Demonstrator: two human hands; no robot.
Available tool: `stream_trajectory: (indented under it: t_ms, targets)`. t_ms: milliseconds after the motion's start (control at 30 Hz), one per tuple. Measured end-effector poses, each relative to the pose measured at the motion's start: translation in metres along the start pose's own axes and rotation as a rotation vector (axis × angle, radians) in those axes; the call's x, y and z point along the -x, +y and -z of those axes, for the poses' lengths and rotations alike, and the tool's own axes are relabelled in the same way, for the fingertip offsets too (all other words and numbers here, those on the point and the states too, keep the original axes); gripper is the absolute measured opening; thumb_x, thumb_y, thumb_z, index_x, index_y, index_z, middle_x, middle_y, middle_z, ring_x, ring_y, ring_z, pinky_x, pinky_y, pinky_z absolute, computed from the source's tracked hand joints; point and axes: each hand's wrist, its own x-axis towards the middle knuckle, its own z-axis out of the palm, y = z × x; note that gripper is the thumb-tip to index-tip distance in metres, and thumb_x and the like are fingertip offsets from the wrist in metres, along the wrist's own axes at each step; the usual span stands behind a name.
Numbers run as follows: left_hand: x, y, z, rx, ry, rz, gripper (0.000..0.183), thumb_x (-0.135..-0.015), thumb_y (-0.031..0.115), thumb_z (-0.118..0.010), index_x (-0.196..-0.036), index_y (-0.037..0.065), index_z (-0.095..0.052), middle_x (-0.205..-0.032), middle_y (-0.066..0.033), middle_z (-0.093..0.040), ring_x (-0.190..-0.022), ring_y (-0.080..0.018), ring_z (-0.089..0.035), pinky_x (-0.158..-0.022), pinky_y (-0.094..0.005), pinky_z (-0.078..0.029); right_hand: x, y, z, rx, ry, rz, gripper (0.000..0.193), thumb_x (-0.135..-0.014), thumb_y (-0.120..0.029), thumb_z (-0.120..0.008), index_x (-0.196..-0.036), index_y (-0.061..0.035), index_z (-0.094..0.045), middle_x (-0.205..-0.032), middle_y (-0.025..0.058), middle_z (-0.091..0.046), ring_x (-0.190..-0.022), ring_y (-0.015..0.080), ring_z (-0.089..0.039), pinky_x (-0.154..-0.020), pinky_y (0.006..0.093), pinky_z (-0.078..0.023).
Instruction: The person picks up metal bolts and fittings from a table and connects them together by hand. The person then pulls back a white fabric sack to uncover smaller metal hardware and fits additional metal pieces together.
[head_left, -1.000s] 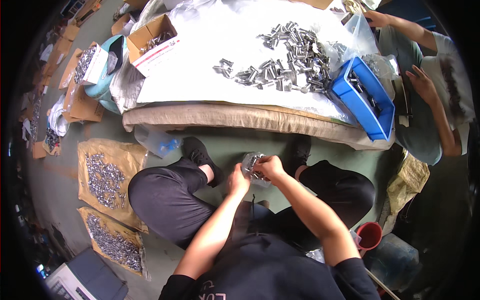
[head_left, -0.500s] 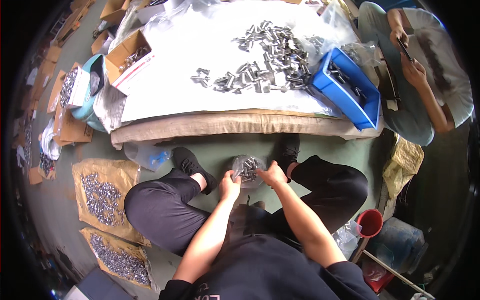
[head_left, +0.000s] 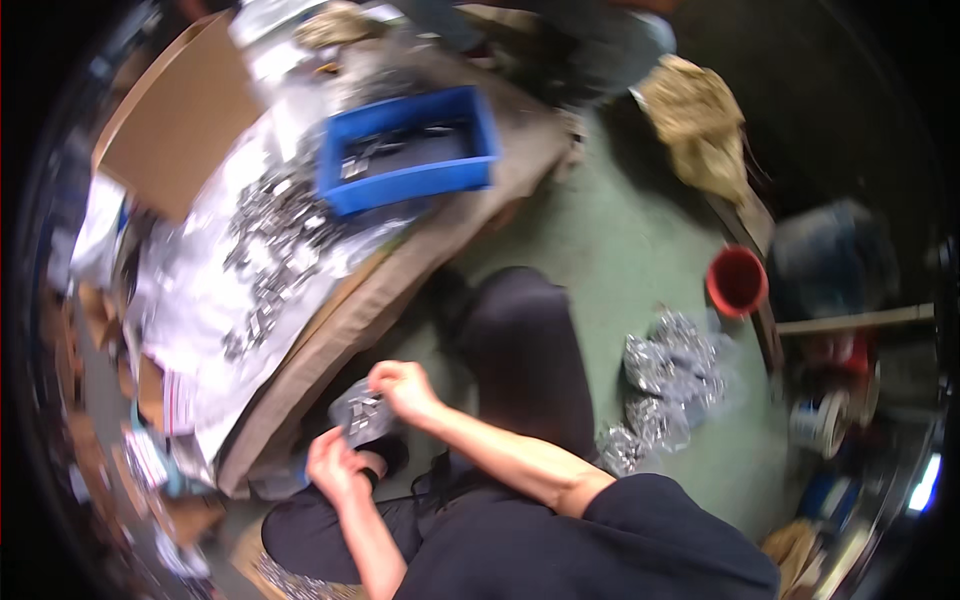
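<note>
A clear plastic bag [head_left: 362,418] with small metal parts inside is held between my hands, low beside the table's front edge. My right hand [head_left: 405,390] pinches its far right side with closed fingers. On the near left side, my left hand [head_left: 338,466] has its fingers curled at the bag's edge, somewhat smeared by motion. The bag's contents are too blurred to name closely. Across the table, loose shiny metal parts [head_left: 275,235] lie in a heap on white sheeting, next to a blue plastic bin [head_left: 405,193] holding some more.
Several filled clear bags [head_left: 675,375] lie on the green floor to my right, near a red bucket [head_left: 737,283]. Beyond are a tan sack [head_left: 700,125] and a large bluish container [head_left: 830,258]. A cardboard box [head_left: 185,110] stands at the table's far left.
The view has swung to the right, so the table now runs diagonally on the left and the filled floor bags show fully. The bag remains between my hands.
</note>
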Motion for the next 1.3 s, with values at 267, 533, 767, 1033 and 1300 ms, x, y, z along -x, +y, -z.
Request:
stream_trajectory:
  t_ms: [267,533,767,1033,1300]
  targets:
    - [0.099,0.160,-0.069,0.044,-0.372,-0.669,0.014,-0.087,0.002,-0.038,-0.093,0.003,-0.051,-0.052,0.0047,-0.033,-0.041,-0.0002,-0.027,-0.041,-0.0165,-0.032,0.061,-0.205,0.055,-0.485,-0.207,0.656,0.013,-0.065,0.008,-0.038,-0.067,0.0012,-0.049,-0.064,0.0041,-0.051,-0.060,0.0099,-0.049,-0.056,0.0238,-0.039]
    - [0.145,0.166,-0.179,-0.210,-0.878,-0.369,0.009,-0.076,-0.002,-0.042,-0.082,0.002,-0.047,-0.054,0.0019,-0.039,-0.038,-0.0031,-0.033,-0.036,-0.0172,-0.032,0.131,-0.229,0.147,-0.264,0.349,0.826,0.019,-0.066,0.012,-0.035,-0.070,0.0014,-0.051,-0.064,0.0039,-0.051,-0.056,0.0121,-0.048,-0.052,0.0247,-0.039]
    - [0.137,0.013,-0.264,-1.081,-1.311,-0.526,0.012,-0.075,0.002,-0.046,-0.081,0.000,-0.056,-0.055,-0.0083,-0.053,-0.048,-0.0142,-0.053,-0.047,-0.0276,-0.042,0.171,-0.102,0.217,-0.474,0.883,0.275,0.019,-0.076,0.005,-0.036,-0.067,-0.0055,-0.050,-0.051,-0.0036,-0.040,-0.037,0.0031,-0.031,-0.033,0.0189,-0.021]
    - [0.115,0.011,-0.249,-0.837,-1.176,-0.489,0.014,-0.079,0.000,-0.044,-0.090,-0.002,-0.053,-0.058,-0.0041,-0.055,-0.051,-0.0067,-0.049,-0.049,-0.0213,-0.040,0.208,0.064,0.258,-0.211,1.311,-0.096,0.018,-0.077,0.003,-0.037,-0.068,-0.0068,-0.048,-0.045,-0.0024,-0.035,-0.031,0.0060,-0.028,-0.027,0.0219,-0.018]
    - [0.112,0.026,-0.252,-0.749,-1.165,-0.401,0.013,-0.081,0.001,-0.045,-0.090,-0.002,-0.054,-0.066,-0.0036,-0.055,-0.050,-0.0058,-0.047,-0.047,-0.0177,-0.038,0.227,0.046,0.281,-0.777,1.276,-0.010,0.017,-0.079,0.002,-0.033,-0.071,-0.0092,-0.044,-0.046,-0.0031,-0.029,-0.032,0.0054,-0.022,-0.030,0.0216,-0.015]
